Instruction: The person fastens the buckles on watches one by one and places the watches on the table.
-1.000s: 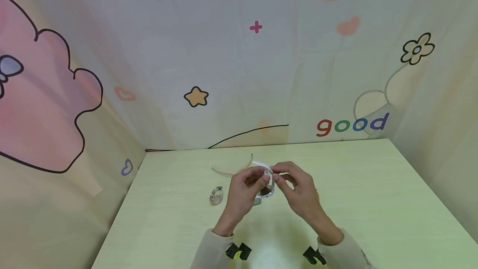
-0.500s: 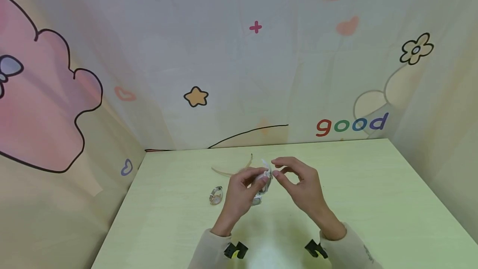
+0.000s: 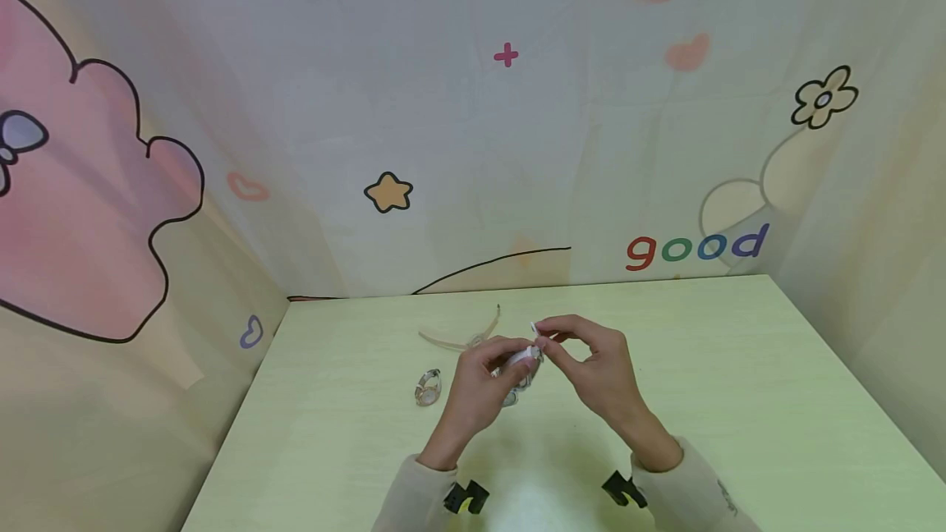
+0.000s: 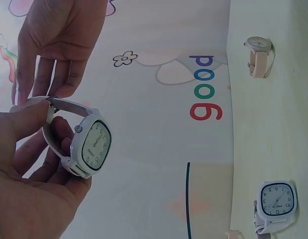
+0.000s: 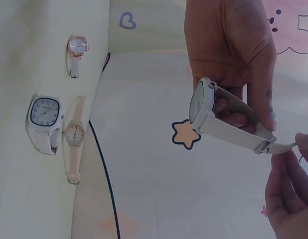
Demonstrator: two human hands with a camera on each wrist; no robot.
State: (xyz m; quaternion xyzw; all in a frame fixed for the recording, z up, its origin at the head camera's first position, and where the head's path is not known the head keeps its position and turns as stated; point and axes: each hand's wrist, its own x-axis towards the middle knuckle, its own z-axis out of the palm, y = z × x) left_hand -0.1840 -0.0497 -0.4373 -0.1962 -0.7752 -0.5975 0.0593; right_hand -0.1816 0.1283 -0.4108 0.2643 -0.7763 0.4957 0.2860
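A white wristwatch (image 4: 97, 146) with a squarish face is held up above the table, its strap looped with the tail through the buckle (image 5: 264, 145). My left hand (image 3: 476, 384) grips it by the strap near the buckle, the thumb on the outside and several fingers inside the loop. My right hand (image 3: 594, 360) pinches the free end of the strap (image 5: 283, 148) between thumb and fingers. In the head view the fingers hide most of the watch.
A second white square watch (image 5: 45, 113) lies on the table (image 3: 739, 401) below the hands. Near it are a pale-strapped watch laid out flat (image 5: 74, 133) and a small rose-gold watch (image 3: 428, 388). A printed curtain (image 3: 443, 105) stands behind the table.
The right fingers came away from the strap half a second ago and now pinch its end again. The held watch has turned and tilted in my left hand. The watches on the table have not moved.
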